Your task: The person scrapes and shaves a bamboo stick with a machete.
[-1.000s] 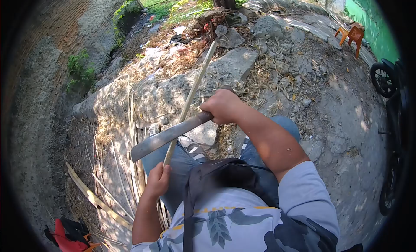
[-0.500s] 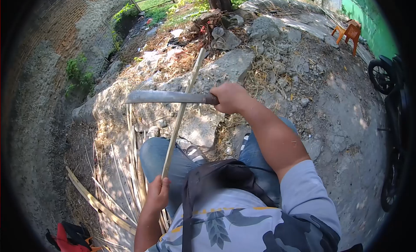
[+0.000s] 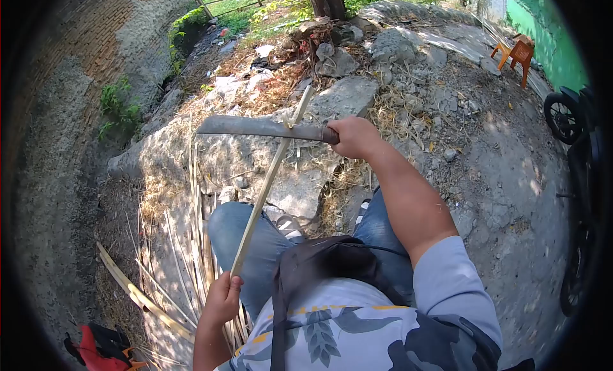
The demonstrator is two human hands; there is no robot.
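Note:
A long pale wooden strip (image 3: 263,195) slants up and away from my left hand (image 3: 222,299), whose fingers are closed around its lower end. My right hand (image 3: 355,138) grips the dark handle of a machete (image 3: 246,126). The wide blade points left and lies across the upper part of the strip, with a small curl of shaved wood showing where the two meet. Several more strips (image 3: 203,256) lie on the ground left of my knee.
A dark bag (image 3: 329,265) rests on my lap. A large rock slab (image 3: 345,98) is in front, with rubble and dry fibres around it. Orange chairs (image 3: 522,53) and a motorbike (image 3: 565,119) stand at the right. A red and black item (image 3: 96,348) lies lower left.
The machete first swung up from low on the strip to level, then moved slightly right and farther up the strip. My left hand has moved down and a little left with the strip.

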